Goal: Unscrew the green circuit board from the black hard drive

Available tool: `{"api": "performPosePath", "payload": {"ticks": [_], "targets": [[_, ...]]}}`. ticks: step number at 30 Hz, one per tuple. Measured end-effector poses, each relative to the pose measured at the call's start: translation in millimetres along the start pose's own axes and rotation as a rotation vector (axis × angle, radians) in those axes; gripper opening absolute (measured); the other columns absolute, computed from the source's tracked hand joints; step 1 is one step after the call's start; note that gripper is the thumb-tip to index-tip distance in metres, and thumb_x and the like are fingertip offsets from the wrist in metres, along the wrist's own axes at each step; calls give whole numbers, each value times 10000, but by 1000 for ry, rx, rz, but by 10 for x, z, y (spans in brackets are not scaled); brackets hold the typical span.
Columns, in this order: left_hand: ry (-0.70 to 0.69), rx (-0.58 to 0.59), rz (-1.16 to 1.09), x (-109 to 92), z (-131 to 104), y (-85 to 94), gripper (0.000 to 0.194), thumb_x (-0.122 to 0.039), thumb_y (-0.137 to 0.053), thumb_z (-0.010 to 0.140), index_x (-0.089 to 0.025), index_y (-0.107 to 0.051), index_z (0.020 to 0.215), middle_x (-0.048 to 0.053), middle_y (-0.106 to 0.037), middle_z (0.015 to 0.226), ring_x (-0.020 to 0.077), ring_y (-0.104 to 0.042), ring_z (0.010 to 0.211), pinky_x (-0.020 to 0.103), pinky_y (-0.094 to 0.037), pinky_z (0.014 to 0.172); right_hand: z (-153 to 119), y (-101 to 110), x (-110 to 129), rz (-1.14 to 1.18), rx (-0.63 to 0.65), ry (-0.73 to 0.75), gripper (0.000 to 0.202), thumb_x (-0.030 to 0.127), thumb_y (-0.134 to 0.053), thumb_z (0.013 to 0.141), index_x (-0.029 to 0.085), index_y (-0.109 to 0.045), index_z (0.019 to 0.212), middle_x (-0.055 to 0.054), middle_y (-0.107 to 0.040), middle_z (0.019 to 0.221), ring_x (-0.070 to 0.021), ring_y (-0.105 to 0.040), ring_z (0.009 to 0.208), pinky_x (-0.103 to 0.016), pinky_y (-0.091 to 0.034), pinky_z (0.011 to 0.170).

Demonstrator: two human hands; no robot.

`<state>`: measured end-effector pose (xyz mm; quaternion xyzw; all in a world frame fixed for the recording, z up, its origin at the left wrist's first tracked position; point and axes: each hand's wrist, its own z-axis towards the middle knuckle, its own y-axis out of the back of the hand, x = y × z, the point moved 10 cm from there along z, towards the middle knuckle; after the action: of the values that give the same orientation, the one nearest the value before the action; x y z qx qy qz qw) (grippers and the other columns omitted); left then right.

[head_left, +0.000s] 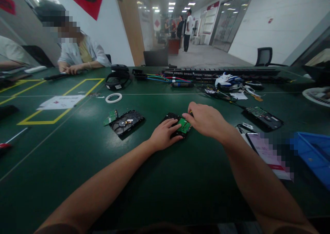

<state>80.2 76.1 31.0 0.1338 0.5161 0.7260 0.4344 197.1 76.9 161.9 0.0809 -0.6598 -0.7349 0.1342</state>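
A hard drive (170, 116) with a green circuit board (184, 125) on its upper face lies on the green table in front of me. My left hand (166, 133) holds it down, fingers across the top and thumb along the near edge. Over the drive's right end, my right hand (205, 120) is closed around what looks like a slim screwdriver (191, 113); only a bit of yellow shows and the rest is hidden. To the left rests another hard drive (127, 123), its green board (110, 118) lying loose at its left side.
A third drive (263, 118), a phone (266, 149) and a blue bin (313, 155) are on the right. White tape (113, 98), cables (170, 78) and gloves (228, 80) lie farther back. A red-handled screwdriver (15, 137) is far left. A co-worker (84, 53) sits across.
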Motion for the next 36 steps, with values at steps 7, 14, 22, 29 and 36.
{"api": "performPosePath", "payload": {"ticks": [7, 14, 22, 29, 36], "targets": [[10, -13, -3, -12, -3, 28, 598, -586, -647, 982, -257, -591, 1478, 123, -549, 1543, 347, -492, 1454, 575, -417, 1217, -22, 13, 168, 148, 23, 190, 174, 181, -599, 917, 189, -633, 1087, -108, -724, 1132, -239, -669, 985, -328, -464, 830], [4, 8, 9, -10, -1, 12, 608, -588, -634, 988, -233, -590, 1480, 132, -534, 1553, 341, -473, 1469, 556, -406, 1230, -23, 0, 25, -4, 31, 9, 232, 370, -527, 1018, 178, -623, 1106, -145, -736, 1065, -300, -697, 906, -378, -455, 725], [5, 5, 10, -5, -1, 6, 611, -590, -626, 993, -251, -570, 1498, 123, -526, 1562, 344, -468, 1472, 576, -410, 1220, -37, 5, 200, 134, 33, 181, 179, 174, -566, 923, 183, -617, 1094, -110, -721, 1114, -248, -677, 973, -354, -466, 817], [-2, 6, 24, -8, 1, 0, 611, -608, -612, 995, -239, -587, 1481, 128, -532, 1556, 339, -474, 1469, 556, -413, 1223, -5, -32, 35, 17, 12, 40, 163, 280, -561, 970, 178, -617, 1085, -133, -713, 1089, -284, -675, 927, -372, -449, 748], [1, -2, 31, -27, -5, 24, 595, -590, -612, 1001, -229, -597, 1474, 133, -543, 1545, 341, -476, 1468, 554, -408, 1228, -32, -33, 187, 139, 34, 213, 212, 130, -542, 906, 193, -605, 1098, -104, -687, 1121, -235, -648, 987, -335, -443, 850]]}}
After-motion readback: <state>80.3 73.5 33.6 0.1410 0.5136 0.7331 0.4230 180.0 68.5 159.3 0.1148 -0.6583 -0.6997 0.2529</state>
